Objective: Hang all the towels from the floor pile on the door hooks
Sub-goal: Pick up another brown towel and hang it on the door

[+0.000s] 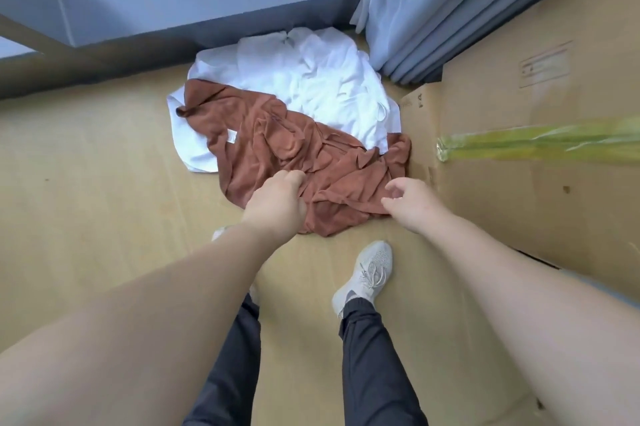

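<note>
left hand (277,203) fingers grasp brown towel (277,134) | right hand (412,203) fingers released | wood floor (86,165), cardboard (519,200), curtain (433,2)

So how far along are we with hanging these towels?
Nothing shows as hung: the rust-brown terry towel and the crumpled white towel under it both lie on the wooden floor. In hand: the left hand grips the brown towel's near edge; the right hand reaches beside it, holding nothing. Left: both towels; no door hooks in view.

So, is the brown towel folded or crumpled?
Crumpled: the brown towel lies loosely bunched, full of creases, partly over the white towel.
</note>
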`<state>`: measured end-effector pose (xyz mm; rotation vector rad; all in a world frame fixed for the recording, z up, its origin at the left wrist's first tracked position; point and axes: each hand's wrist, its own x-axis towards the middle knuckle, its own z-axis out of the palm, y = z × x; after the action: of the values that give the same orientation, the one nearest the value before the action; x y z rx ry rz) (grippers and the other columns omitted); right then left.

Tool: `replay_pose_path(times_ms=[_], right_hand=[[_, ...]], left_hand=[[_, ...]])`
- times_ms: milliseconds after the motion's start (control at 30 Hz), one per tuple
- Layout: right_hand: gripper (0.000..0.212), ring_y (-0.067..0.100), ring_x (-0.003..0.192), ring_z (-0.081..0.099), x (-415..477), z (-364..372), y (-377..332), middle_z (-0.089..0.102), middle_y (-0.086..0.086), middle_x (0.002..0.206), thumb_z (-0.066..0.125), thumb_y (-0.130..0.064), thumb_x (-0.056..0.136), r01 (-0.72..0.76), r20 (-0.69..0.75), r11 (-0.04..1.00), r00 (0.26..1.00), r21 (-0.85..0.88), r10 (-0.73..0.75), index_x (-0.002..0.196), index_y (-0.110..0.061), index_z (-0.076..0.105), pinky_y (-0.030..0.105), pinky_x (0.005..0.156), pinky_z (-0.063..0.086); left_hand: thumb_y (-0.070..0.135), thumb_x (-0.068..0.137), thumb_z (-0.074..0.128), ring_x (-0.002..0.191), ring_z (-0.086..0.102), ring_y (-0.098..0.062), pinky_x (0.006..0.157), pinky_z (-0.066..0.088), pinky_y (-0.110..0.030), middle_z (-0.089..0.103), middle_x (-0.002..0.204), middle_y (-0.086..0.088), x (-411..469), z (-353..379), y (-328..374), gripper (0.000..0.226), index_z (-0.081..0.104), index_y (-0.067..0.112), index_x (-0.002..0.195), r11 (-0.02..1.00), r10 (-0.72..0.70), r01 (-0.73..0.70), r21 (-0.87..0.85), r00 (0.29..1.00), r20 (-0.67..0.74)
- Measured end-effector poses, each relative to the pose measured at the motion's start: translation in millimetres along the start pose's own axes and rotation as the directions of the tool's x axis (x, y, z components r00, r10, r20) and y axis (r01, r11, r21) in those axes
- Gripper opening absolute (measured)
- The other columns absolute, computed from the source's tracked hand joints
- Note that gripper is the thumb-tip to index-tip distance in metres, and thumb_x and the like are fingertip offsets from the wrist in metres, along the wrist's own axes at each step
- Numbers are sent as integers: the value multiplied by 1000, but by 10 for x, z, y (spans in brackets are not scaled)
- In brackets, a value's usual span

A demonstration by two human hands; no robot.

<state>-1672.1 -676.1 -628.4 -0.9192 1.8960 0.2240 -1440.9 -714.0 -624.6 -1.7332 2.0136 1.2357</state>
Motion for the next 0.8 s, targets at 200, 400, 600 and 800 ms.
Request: replay_pose_path(times_ms=[200,400,600,800], right_hand=[[45,21,112,57,940,442,37,58,3,128,62,-25,89,-37,-2,994,999,102,37,133,-19,54,25,92,39],[50,22,99,66,1722,797,184,64,3,111,64,-14,84,-168,4,906,984,389,181,132,-22,55,40,92,54],[57,23,101,64,2172,966,154,58,13,114,52,7,88,-238,90,714,967,658,239,139,-17,48,30,83,56],[49,25,112,59,2209,1051,96,51,15,115,49,18,87,-225,103,489,959,843,264,133,3,49,27,95,49]], left_hand=[[16,88,47,107,53,-29,89,47,-45,52,115,-6,627,550,-423,38,51,18,126,1000,7,-7,14,1000,-17],[19,91,47,106,53,-28,85,47,-44,53,114,-4,986,954,-790,35,52,18,125,1000,4,-3,28,1000,-25],[12,87,47,103,54,-27,84,47,-44,51,113,-4,1130,1091,-983,40,50,17,127,1000,-12,12,-8,1000,0],[11,89,45,106,56,-27,85,48,-42,51,121,-4,1137,1095,-995,43,48,16,131,1000,5,-5,-31,1000,19]])
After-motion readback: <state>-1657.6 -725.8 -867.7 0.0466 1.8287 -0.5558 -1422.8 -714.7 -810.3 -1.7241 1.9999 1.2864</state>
